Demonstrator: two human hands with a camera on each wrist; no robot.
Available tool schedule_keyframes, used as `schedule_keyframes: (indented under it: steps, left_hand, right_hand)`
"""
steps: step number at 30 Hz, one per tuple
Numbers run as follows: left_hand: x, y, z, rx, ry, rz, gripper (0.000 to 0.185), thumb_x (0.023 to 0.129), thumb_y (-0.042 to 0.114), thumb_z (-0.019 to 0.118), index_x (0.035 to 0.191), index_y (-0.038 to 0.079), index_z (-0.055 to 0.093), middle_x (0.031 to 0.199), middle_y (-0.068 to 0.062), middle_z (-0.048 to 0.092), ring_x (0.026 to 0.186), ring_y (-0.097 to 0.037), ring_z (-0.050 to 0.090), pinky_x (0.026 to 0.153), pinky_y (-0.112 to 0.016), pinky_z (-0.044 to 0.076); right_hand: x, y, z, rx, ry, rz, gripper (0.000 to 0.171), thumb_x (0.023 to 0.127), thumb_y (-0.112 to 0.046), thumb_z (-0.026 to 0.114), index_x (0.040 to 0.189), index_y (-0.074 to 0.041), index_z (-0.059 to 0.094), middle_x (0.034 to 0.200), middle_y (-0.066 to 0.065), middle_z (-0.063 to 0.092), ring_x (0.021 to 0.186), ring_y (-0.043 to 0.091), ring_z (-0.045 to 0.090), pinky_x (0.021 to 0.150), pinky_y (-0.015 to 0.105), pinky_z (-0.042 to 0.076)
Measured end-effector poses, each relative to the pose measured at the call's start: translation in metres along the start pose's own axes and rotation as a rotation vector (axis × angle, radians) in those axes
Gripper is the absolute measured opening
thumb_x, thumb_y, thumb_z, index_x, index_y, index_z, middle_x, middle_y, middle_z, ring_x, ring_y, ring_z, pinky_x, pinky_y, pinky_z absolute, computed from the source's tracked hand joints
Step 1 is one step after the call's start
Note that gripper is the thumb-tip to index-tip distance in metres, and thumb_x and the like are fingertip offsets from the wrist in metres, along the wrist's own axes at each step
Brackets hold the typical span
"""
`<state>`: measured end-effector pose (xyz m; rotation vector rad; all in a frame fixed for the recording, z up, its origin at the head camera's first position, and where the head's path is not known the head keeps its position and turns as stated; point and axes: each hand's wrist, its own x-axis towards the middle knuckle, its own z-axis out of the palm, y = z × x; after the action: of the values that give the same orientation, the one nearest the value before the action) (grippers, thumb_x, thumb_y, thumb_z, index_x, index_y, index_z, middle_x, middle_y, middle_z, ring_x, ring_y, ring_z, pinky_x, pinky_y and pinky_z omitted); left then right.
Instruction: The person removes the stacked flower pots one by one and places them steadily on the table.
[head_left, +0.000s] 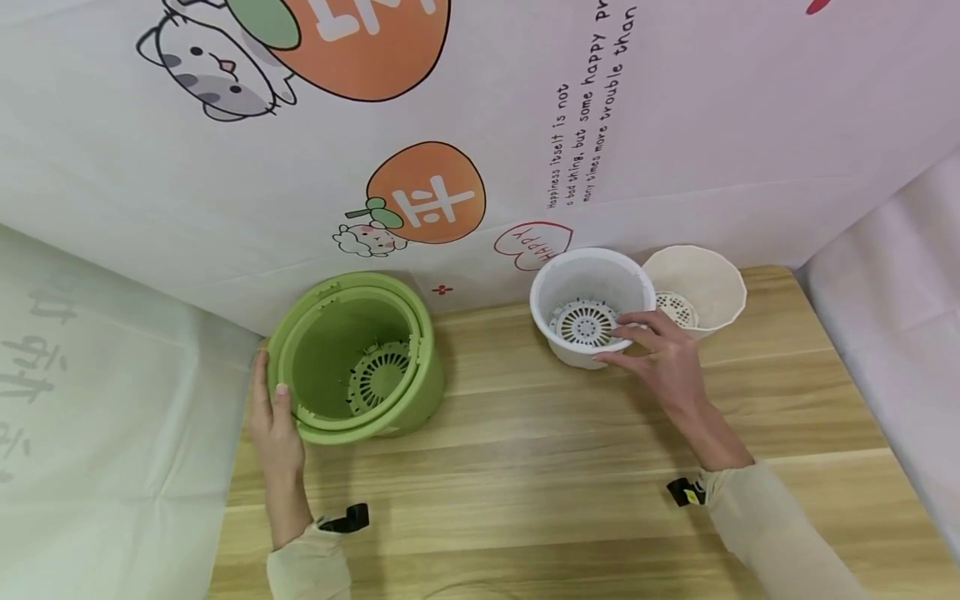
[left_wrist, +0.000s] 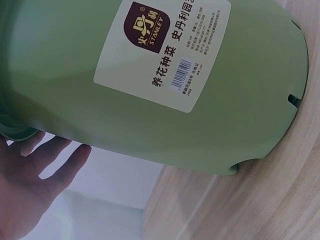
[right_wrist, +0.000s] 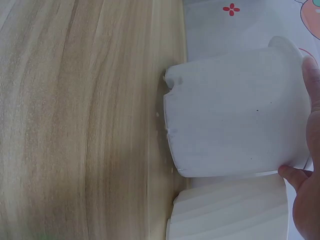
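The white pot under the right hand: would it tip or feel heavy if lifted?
The white pot looks like thin, empty plastic, so probably light and stiff. It already leans under the right hand, so it likely tips easily.

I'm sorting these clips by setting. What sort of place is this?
Probably a makeshift indoor recording booth rather than a garden: a wooden table hemmed in by a hung cartoon-print backdrop, with the left hand holding a green planter pot and the right hand a white pot.
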<state>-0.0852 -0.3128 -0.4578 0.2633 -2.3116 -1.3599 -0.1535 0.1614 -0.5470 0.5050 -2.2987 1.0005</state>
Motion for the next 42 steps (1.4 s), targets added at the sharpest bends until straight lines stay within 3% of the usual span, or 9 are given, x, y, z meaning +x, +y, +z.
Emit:
schedule_keyframes:
  steps: [7, 12, 16, 21, 28, 30, 36, 39, 42]
  left_hand:
    - [0.000, -0.001, 0.001, -0.002, 0.006, 0.007, 0.050, 0.105, 0.011, 0.038, 0.154, 0.003, 0.031, 0.160, -0.011, 0.029, 0.149, -0.028, 0.021, 0.121, -0.031, 0.014]
    - [-0.001, -0.001, 0.000, -0.002, 0.006, 0.003, 0.050, 0.105, 0.011, 0.038, 0.154, 0.004, 0.031, 0.161, -0.010, 0.029, 0.149, -0.029, 0.021, 0.121, -0.031, 0.014]
    - [-0.001, -0.001, 0.000, -0.004, 0.008, -0.007, 0.050, 0.105, 0.011, 0.038, 0.154, 0.003, 0.031, 0.161, -0.010, 0.029, 0.149, -0.027, 0.021, 0.121, -0.031, 0.014]
    - [-0.001, -0.002, 0.001, -0.010, 0.006, -0.001, 0.050, 0.105, 0.011, 0.038, 0.154, 0.000, 0.030, 0.161, -0.010, 0.029, 0.149, -0.028, 0.021, 0.121, -0.031, 0.015]
    - [-0.001, -0.004, 0.002, -0.023, 0.010, 0.001, 0.050, 0.105, 0.012, 0.037, 0.154, 0.000, 0.030, 0.161, -0.010, 0.029, 0.149, -0.027, 0.022, 0.121, -0.028, 0.016]
    - [-0.001, -0.004, 0.002, -0.028, 0.011, 0.002, 0.050, 0.105, 0.012, 0.037, 0.154, 0.000, 0.030, 0.161, -0.011, 0.028, 0.149, -0.027, 0.022, 0.121, -0.028, 0.016]
    - [-0.001, -0.003, 0.002, -0.027, 0.017, 0.006, 0.050, 0.105, 0.012, 0.037, 0.154, 0.003, 0.031, 0.161, -0.011, 0.029, 0.149, -0.026, 0.023, 0.121, -0.029, 0.016]
    - [-0.001, -0.002, 0.002, -0.027, 0.020, 0.003, 0.051, 0.105, 0.011, 0.037, 0.154, 0.002, 0.031, 0.160, -0.011, 0.030, 0.149, -0.026, 0.023, 0.121, -0.028, 0.017]
    - [0.000, -0.002, 0.002, -0.030, 0.021, 0.006, 0.051, 0.105, 0.011, 0.037, 0.153, 0.000, 0.031, 0.160, -0.013, 0.030, 0.149, -0.026, 0.024, 0.120, -0.027, 0.017]
  right_hand:
    - [-0.002, 0.001, 0.000, -0.027, -0.035, 0.028, 0.042, 0.064, -0.032, 0.089, 0.090, -0.001, 0.078, 0.118, 0.014, 0.070, 0.108, 0.036, 0.065, 0.109, 0.034, 0.042]
    - [-0.005, 0.000, 0.004, -0.050, -0.025, 0.034, 0.044, 0.057, -0.020, 0.093, 0.095, -0.003, 0.078, 0.132, 0.014, 0.063, 0.116, 0.045, 0.060, 0.111, 0.046, 0.039]
    - [-0.006, 0.000, 0.007, -0.052, -0.008, 0.023, 0.049, 0.064, -0.033, 0.089, 0.100, -0.002, 0.077, 0.130, 0.015, 0.064, 0.117, 0.044, 0.059, 0.113, 0.049, 0.036]
    - [-0.007, -0.002, 0.009, -0.056, 0.004, 0.026, 0.063, 0.080, -0.060, 0.068, 0.101, 0.000, 0.076, 0.126, 0.017, 0.065, 0.115, 0.042, 0.059, 0.115, 0.046, 0.034]
    - [-0.010, -0.006, 0.012, -0.043, 0.059, 0.045, 0.060, 0.072, -0.051, 0.079, 0.096, 0.004, 0.076, 0.121, 0.016, 0.068, 0.112, 0.038, 0.061, 0.112, 0.046, 0.037]
    - [-0.010, -0.007, 0.013, -0.040, 0.059, 0.058, 0.058, 0.074, -0.050, 0.078, 0.096, 0.005, 0.076, 0.119, 0.017, 0.068, 0.111, 0.037, 0.061, 0.112, 0.045, 0.038]
    - [-0.012, -0.008, 0.014, -0.028, 0.051, 0.101, 0.046, 0.057, -0.018, 0.095, 0.094, 0.003, 0.077, 0.113, 0.018, 0.070, 0.108, 0.037, 0.061, 0.108, 0.040, 0.041]
    - [-0.013, -0.008, 0.014, -0.033, 0.039, 0.119, 0.046, 0.057, -0.019, 0.095, 0.094, 0.002, 0.077, 0.112, 0.017, 0.070, 0.108, 0.036, 0.060, 0.104, 0.038, 0.041]
    - [-0.014, -0.008, 0.013, -0.047, 0.017, 0.124, 0.047, 0.063, -0.029, 0.092, 0.096, 0.002, 0.077, 0.115, 0.017, 0.069, 0.111, 0.036, 0.058, 0.105, 0.039, 0.040]
